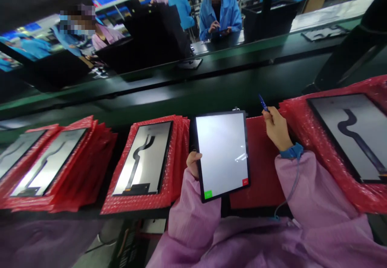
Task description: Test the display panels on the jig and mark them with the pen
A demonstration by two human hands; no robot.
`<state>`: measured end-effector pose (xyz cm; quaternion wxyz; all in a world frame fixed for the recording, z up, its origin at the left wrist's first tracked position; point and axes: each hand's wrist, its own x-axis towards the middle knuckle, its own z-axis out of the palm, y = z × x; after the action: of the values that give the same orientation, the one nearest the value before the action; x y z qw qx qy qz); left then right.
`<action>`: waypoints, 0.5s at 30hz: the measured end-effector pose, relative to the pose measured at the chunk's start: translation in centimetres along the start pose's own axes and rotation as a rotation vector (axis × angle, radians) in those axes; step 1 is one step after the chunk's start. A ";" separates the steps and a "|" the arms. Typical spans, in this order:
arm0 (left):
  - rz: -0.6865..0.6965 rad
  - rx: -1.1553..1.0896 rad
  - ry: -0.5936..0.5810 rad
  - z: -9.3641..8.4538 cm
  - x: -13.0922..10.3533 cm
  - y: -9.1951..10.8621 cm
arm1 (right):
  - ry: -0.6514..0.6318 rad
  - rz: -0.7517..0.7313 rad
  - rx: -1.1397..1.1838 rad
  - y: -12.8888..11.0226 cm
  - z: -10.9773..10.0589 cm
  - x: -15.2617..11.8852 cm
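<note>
My left hand (193,163) grips the left edge of a tablet (223,153), thumb on its front. The tablet is tilted up towards me and its screen glows white, with a green square at the lower left and a red one at the lower right. My right hand (277,127), with a blue wrist strap (292,151) and cord, is closed around a blue pen (263,103) that points up and away from the tablet. Beneath and right of the tablet lies a flat red surface (261,171).
Red bubble-wrap stacks topped with display panels stand on both sides: one panel (145,157) at left, more at far left (50,161), another (352,135) at right. Behind runs a dark green ledge (169,88). A person in blue (220,13) sits across, among dark bins (160,34).
</note>
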<state>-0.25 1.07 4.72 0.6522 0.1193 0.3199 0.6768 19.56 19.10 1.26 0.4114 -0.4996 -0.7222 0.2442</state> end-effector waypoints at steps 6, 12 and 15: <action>-0.033 -0.019 0.137 -2.3 0.4 0.0 | -0.090 0.000 -0.017 0.7 0.2 -0.3; -0.063 -0.020 0.127 -2.8 0.2 0.3 | -0.091 -0.034 -0.181 -0.1 0.1 -0.4; -0.060 -0.028 0.092 -2.4 0.1 0.3 | -0.052 0.034 -0.180 -0.3 -0.2 -0.5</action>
<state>-1.86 0.54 3.00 0.6584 0.0694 0.3434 0.6661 19.70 18.48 1.43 0.3418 -0.5402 -0.7431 0.1979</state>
